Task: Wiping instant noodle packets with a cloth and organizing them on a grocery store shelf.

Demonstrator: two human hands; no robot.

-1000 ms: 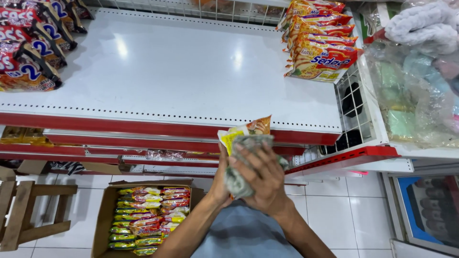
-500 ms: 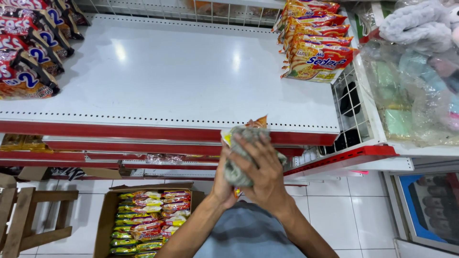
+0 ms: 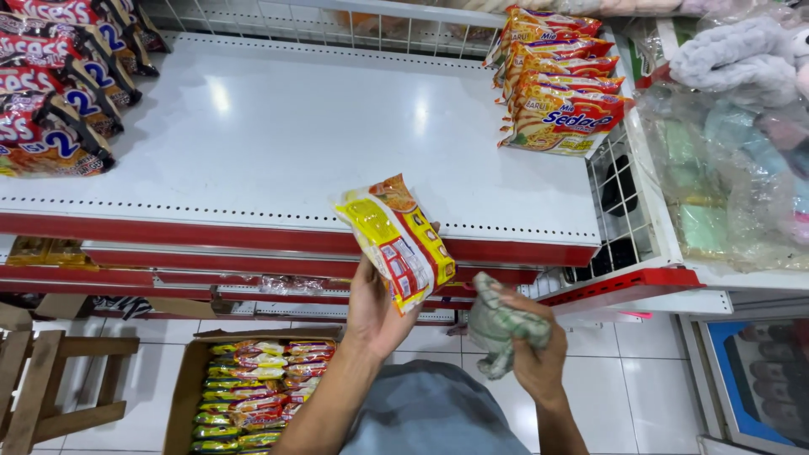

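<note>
My left hand [image 3: 373, 305] holds a yellow and orange noodle packet [image 3: 396, 240] upright in front of the red edge of the white shelf [image 3: 320, 135]. Its back, with a yellow and red panel, faces me. To the right and slightly lower, my right hand [image 3: 533, 354] is closed on a crumpled grey-green cloth [image 3: 499, 324]. The cloth is apart from the packet.
A stack of orange noodle packets [image 3: 560, 88] lies at the shelf's right end, and dark red packets [image 3: 50, 93] lie at its left. An open cardboard box [image 3: 253, 383] of packets sits on the tiled floor below. A wooden stool [image 3: 50, 379] stands at left, bagged goods [image 3: 733, 143] at right.
My right hand with the cloth has come off the packet and dropped to the right. My left hand has lifted the packet up and left, so its back now shows.
</note>
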